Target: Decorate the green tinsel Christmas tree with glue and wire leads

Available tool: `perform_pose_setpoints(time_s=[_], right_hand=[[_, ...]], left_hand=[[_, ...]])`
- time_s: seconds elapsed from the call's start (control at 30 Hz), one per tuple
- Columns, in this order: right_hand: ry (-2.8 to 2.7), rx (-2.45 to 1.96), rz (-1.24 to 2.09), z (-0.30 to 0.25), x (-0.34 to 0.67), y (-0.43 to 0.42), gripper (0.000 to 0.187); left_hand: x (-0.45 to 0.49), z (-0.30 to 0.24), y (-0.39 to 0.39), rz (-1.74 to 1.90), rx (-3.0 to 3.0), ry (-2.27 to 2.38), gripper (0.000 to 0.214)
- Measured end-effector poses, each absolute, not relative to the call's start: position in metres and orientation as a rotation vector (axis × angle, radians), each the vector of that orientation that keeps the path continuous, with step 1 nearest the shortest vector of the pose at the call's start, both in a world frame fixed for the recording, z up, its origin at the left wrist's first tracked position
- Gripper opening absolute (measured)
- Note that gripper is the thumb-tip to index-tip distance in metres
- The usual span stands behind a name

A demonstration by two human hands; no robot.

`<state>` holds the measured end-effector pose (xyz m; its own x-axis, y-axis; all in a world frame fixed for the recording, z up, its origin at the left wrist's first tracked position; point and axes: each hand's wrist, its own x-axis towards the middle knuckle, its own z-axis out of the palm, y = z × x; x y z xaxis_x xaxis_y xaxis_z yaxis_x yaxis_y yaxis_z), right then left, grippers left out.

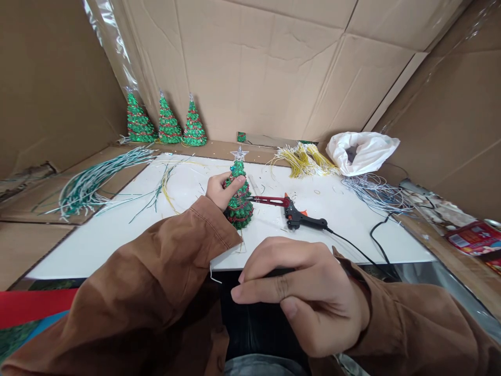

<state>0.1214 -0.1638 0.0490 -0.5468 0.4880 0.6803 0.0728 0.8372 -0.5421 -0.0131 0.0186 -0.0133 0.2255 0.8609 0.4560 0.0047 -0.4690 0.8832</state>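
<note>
My left hand [224,190] grips a small green beaded Christmas tree [239,204] near its upper half, fingers wrapped round it. The tree stands upright over the white board, with red trim and a clear star [239,153] on its tip. In the foreground my right hand [299,290] is closed, its fingers curled; whether anything sits between them is hidden. A thin white wire [215,275] hangs below the left cuff, short of the right fingertips. Just right of the tree lies a black glue gun [299,216] with a red part pointing at the tree.
Three finished-looking trees [169,122] stand at the back left. Bundles of green-white wires [94,180], yellow wires [303,159] and pale wires [371,193] lie around the white board [113,209]. A white plastic bag [362,151] sits back right. The gun's cord [348,243] trails right.
</note>
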Motion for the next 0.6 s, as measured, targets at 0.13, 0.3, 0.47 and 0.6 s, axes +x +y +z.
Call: perform_pose_setpoints(time_s=[0.13, 0.3, 0.47, 0.6], right_hand=[[-2.084, -0.394, 0.542, 0.0473, 0.1195, -0.1634, 0.035], [-2.065, -0.386, 0.558, 0.0464, 0.1197, -0.1636, 0.034], [-2.1, -0.38, 0.649, 0.0501, 0.1232, -0.1623, 0.035], [-2.123, -0.401, 0.697, 0.0503, 0.1258, -0.1631, 0.037]], left_hand=[[-0.0129, -0.0134, 0.0191, 1.358, 1.695, 0.807, 0.045], [-0.0128, -0.0119, 0.0182, 1.348, 1.695, 0.807, 0.045], [-0.013, -0.0121, 0.0185, 1.348, 1.687, 0.808, 0.044], [-0.0132, -0.0123, 0.0188, 1.341, 1.683, 0.803, 0.043]])
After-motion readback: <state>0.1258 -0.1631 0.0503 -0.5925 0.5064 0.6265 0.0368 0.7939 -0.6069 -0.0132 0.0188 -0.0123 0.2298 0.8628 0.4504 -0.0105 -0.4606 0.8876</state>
